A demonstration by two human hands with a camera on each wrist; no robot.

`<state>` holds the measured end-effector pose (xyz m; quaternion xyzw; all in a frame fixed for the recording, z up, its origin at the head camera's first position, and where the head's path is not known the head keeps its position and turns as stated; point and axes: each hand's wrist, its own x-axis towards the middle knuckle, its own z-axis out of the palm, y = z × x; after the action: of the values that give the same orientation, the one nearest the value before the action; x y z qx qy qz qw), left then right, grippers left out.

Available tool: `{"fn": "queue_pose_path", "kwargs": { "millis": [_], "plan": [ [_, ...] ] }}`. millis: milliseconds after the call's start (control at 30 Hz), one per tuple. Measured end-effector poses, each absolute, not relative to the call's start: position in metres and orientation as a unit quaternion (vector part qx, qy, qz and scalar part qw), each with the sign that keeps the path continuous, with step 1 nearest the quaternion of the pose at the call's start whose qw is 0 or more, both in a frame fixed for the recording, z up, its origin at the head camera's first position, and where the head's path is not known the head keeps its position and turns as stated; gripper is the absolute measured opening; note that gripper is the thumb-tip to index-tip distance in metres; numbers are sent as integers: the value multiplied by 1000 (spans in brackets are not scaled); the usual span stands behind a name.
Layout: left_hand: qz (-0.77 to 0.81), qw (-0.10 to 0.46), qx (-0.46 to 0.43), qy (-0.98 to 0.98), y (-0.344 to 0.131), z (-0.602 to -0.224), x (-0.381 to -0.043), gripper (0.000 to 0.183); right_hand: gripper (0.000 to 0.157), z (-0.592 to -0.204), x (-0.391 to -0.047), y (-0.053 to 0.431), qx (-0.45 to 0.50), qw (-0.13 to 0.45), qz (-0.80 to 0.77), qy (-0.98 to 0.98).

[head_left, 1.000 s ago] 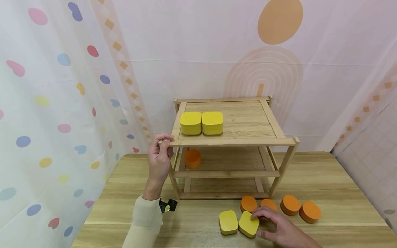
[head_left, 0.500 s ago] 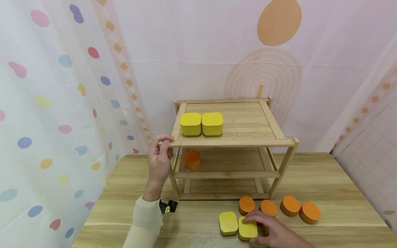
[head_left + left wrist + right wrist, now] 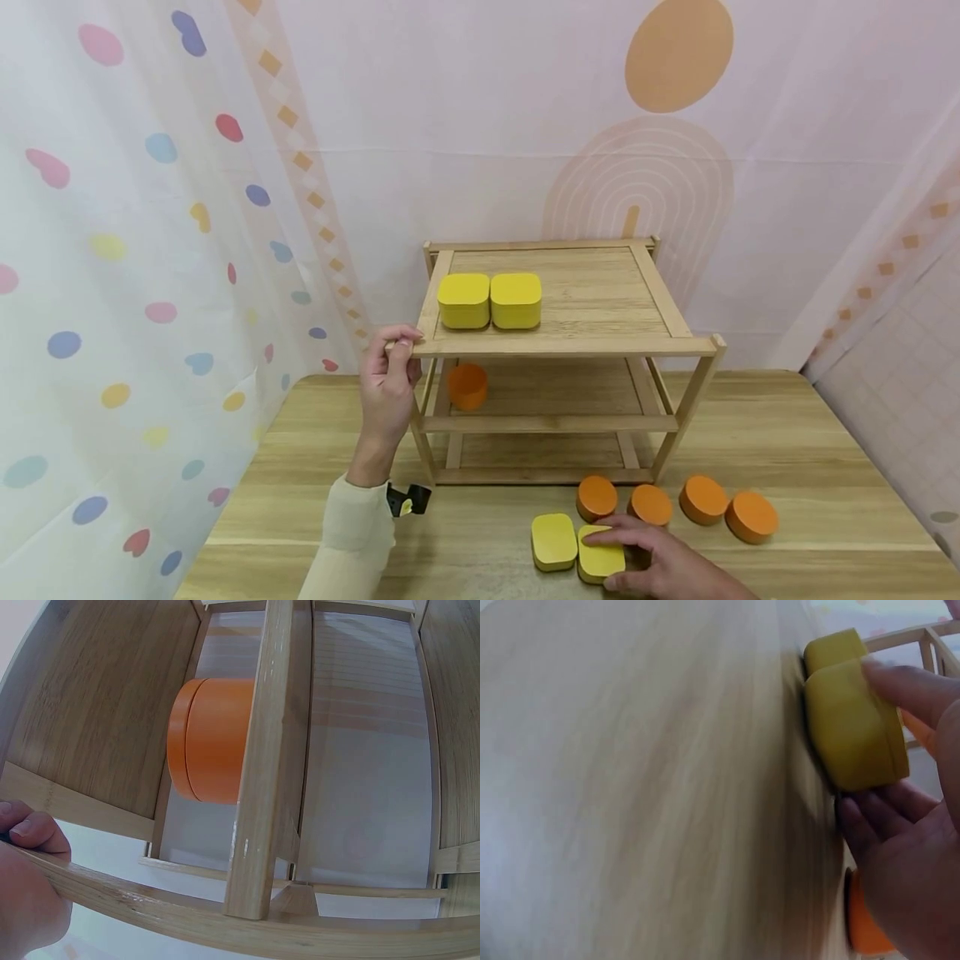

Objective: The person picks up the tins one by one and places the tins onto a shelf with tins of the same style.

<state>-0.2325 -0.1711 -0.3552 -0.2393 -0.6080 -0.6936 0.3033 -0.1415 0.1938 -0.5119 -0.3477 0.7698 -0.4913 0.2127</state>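
My left hand (image 3: 387, 392) grips the front left corner of a wooden shelf rack (image 3: 555, 344); its curled fingers also show at the left of the left wrist view. My right hand (image 3: 660, 554) holds a yellow rounded-square box (image 3: 600, 560) on the table, thumb on the near side and fingers over the far side. Directly left of it lies another yellow box (image 3: 553, 542). In the right wrist view, the held yellow box (image 3: 847, 724) stands between thumb and fingers, with the other yellow box (image 3: 832, 651) beyond it.
Two yellow boxes (image 3: 490, 302) sit side by side on the rack's top left. An orange round box (image 3: 467, 387) is on the middle shelf, also in the left wrist view. Several orange round boxes (image 3: 703, 500) lie on the table (image 3: 810, 450) near the rack's front right leg.
My right hand has drawn the yellow box slightly nearer and turned it straight beside its neighbour. The leftmost orange box on the table shifted a little left. My left hand stays on the rack.
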Motion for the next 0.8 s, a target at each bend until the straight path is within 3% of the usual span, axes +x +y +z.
{"fn": "queue_pose_path", "kwargs": {
  "millis": [467,800],
  "plan": [
    [-695,303,-237,-608,-170,-356,-232,21,47,-517,-144,197,-340,243,-499,759],
    [-696,302,-235,-608,-170,-355,-232,21,48,-518,-146,197,-357,226,-498,757]
  ]
}}
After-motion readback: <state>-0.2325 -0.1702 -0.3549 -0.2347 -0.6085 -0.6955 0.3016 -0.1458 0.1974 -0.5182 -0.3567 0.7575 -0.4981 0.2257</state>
